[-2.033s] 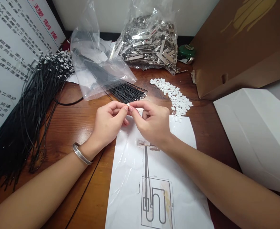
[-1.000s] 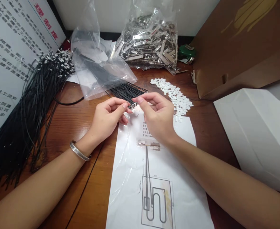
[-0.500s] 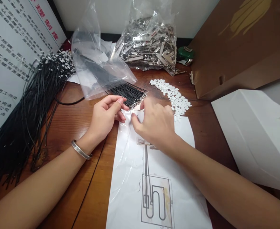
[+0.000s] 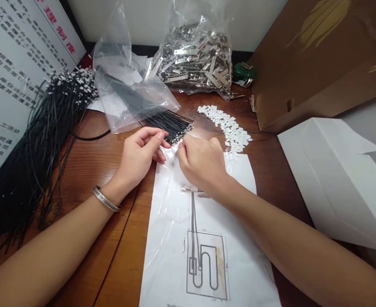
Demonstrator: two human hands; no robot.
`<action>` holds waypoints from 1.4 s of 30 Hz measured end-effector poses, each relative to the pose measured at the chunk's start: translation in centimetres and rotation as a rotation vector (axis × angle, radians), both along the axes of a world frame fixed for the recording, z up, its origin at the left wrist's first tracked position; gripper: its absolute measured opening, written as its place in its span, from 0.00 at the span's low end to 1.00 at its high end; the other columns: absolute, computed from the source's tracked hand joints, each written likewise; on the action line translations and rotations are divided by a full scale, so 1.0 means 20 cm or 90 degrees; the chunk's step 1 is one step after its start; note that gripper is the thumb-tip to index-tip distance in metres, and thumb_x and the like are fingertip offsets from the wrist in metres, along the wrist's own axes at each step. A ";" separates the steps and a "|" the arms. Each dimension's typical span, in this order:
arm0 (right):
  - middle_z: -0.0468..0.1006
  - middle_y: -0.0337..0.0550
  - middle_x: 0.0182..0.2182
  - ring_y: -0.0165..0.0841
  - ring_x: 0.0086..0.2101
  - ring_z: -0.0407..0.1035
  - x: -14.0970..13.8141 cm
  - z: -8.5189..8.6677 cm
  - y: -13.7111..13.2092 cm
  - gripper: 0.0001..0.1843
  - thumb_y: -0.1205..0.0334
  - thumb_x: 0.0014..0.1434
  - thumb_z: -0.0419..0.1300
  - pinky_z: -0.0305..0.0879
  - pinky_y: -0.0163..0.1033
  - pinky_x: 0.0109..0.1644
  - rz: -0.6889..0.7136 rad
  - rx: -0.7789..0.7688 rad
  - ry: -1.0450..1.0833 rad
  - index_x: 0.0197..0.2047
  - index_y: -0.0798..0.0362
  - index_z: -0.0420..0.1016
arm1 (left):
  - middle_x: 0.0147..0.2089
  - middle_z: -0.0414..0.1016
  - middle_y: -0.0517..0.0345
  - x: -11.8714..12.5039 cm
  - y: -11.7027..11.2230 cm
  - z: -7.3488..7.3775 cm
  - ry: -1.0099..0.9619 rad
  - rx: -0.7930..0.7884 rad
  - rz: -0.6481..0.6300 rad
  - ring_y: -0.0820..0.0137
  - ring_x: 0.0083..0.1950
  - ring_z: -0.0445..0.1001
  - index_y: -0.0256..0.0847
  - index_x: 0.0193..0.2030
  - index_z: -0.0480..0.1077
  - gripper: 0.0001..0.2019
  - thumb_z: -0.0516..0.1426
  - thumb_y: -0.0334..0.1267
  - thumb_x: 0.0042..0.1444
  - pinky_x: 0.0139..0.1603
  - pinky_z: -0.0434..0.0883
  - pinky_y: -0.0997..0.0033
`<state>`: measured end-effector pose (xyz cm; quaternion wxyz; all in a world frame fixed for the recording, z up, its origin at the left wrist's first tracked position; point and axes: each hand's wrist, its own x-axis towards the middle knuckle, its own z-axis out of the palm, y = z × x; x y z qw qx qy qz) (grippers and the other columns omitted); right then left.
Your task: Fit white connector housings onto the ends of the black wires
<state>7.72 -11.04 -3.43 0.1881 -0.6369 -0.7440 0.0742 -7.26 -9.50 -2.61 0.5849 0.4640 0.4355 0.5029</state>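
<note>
Drawn together since half a second earlier, the thumb and curled fingers of the right hand [image 4: 202,161] lay beside the exposed ends of the black wires [image 4: 172,124], while the left hand [image 4: 138,155] kept nearly the same place opposite. Two hands were shown. Each grip was narrow; whether either enclosed a small piece could not be told.

Two clear bags stood toward the back edge of the counter [image 4: 91,160]. One, the bag of metal strips [image 4: 194,59], was filled with silvery flat strips, too many to count. The other, the slack clear bag [image 4: 119,122], contained the rear lengths of the black wires, whose metallic tips emerged toward the hands. Two further containers, a brown carton [image 4: 316,74] and a white carton [image 4: 331,183], occupied the right side; their contents could not be seen.

One second wire bundle [image 4: 24,170], white-tipped and uncountable, spread along the left side, beside one printed board [image 4: 13,64]. One curved heap of white pieces [image 4: 229,128], likewise beyond counting, lay right of the wire ends. One green tape measure [image 4: 243,74] rested near the back right corner, between metal strips and brown carton. One printed sheet [image 4: 168,238], bearing one looped diagram, extended from beneath the hands toward the near side. One bracelet [image 4: 106,199] encircled the left wrist.
</note>
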 end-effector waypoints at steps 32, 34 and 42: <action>0.73 0.34 0.21 0.20 0.15 0.59 -0.01 -0.03 0.04 0.19 0.44 0.54 0.66 0.53 0.31 0.18 0.030 -0.082 0.833 0.30 0.54 0.74 | 0.25 0.79 0.59 0.01 -0.03 0.01 0.011 0.023 -0.010 0.76 0.20 0.73 0.35 0.31 0.78 0.12 0.70 0.41 0.45 0.22 0.72 0.77; 0.71 0.33 0.18 0.21 0.15 0.58 -0.01 -0.04 0.05 0.19 0.45 0.54 0.67 0.53 0.31 0.18 0.028 -0.074 0.833 0.28 0.54 0.75 | 0.26 0.80 0.58 0.02 -0.03 0.01 0.026 0.022 -0.023 0.76 0.21 0.73 0.35 0.31 0.78 0.12 0.70 0.41 0.44 0.22 0.72 0.78; 0.72 0.33 0.18 0.23 0.19 0.62 -0.03 -0.03 0.02 0.10 0.57 0.57 0.65 0.59 0.32 0.23 0.058 -0.001 0.753 0.29 0.54 0.79 | 0.24 0.78 0.58 0.02 -0.03 0.02 0.084 0.012 0.016 0.76 0.21 0.71 0.35 0.29 0.77 0.13 0.70 0.43 0.45 0.22 0.70 0.77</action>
